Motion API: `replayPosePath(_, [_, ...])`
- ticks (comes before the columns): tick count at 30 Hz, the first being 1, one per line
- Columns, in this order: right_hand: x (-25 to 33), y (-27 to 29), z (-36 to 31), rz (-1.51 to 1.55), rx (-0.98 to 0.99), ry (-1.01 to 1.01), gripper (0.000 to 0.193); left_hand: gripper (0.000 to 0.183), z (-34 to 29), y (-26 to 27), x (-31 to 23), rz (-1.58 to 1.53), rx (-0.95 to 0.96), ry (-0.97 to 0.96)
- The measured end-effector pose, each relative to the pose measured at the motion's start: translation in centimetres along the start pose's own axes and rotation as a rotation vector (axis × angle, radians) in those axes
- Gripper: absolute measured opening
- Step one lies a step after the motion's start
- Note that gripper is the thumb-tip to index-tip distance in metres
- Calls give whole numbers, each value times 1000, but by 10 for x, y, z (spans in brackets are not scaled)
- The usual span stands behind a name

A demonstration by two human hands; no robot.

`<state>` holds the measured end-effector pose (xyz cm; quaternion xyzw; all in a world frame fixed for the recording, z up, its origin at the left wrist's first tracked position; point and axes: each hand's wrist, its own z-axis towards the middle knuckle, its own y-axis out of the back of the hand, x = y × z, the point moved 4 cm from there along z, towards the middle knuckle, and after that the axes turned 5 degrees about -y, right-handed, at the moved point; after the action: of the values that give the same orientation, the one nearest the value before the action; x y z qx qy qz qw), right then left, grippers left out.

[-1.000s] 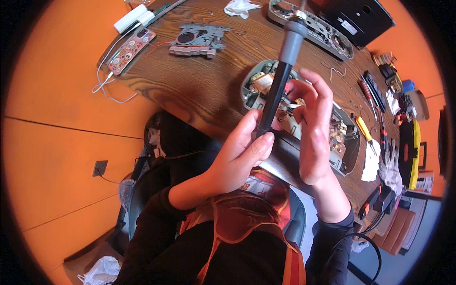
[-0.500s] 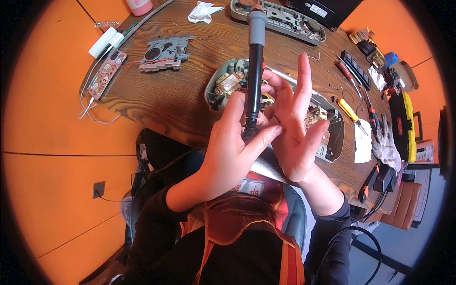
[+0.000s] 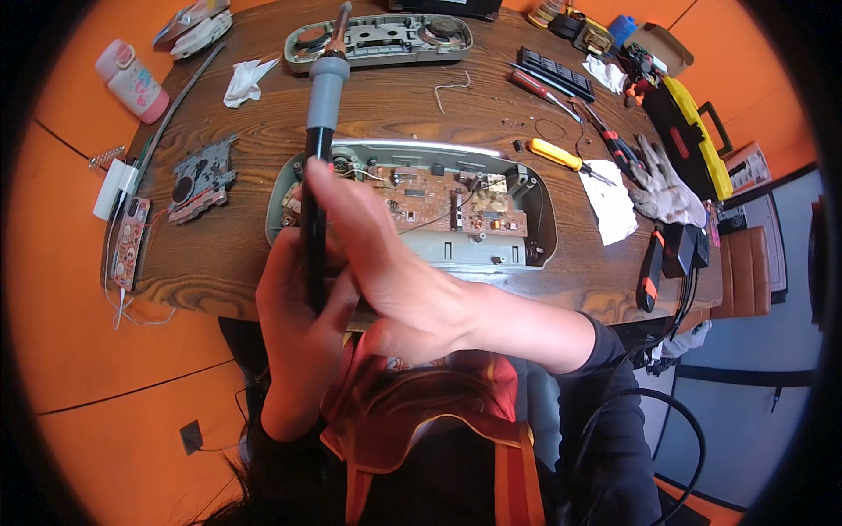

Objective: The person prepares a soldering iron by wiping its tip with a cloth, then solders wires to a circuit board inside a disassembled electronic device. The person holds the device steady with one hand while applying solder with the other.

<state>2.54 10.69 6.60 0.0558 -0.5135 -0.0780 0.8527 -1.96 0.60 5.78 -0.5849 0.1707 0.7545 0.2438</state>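
A soldering iron [image 3: 321, 92] with a black handle and grey collar stands nearly upright before me, its tip pointing away. My left hand [image 3: 298, 342] closes round the lower part of the handle. Reaching across from the right, my right hand [image 3: 390, 272] is closed against the same handle, a finger pressed along its upper part; motion blurs it, and its other fingers are partly hidden. Just beyond my hands lies an opened grey device casing [image 3: 545, 223] with a brown circuit board [image 3: 425, 200] inside. Its left end is partly covered by the hands and the iron.
A casing half with two speakers [image 3: 381, 42] lies at the back. At left are a metal mechanism [image 3: 197, 182], a phone [image 3: 132, 245] and a bottle [image 3: 136, 83]. To the right lie a yellow screwdriver [image 3: 554, 152], a white tissue [image 3: 611, 210], a glove [image 3: 671, 193] and a toolbox [image 3: 693, 140].
The view has swung right, so the table things shift left. My right hand has gone from spread fingers beside the iron to closing against its handle; more of the circuit board shows.
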Motion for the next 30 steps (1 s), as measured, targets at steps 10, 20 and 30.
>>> replayPosePath(10, [4,60,-34,-1087,-146,-151,53,17,2,10,-5,-70,-56,-34])
replayPosePath(20, [44,135,-56,-1059,-309,-558,21,15,4,7,-7,-109,-42,38])
replayPosePath(30, [50,34,-17,-577,29,-341,28,9,-2,73,3,54,-222,-90])
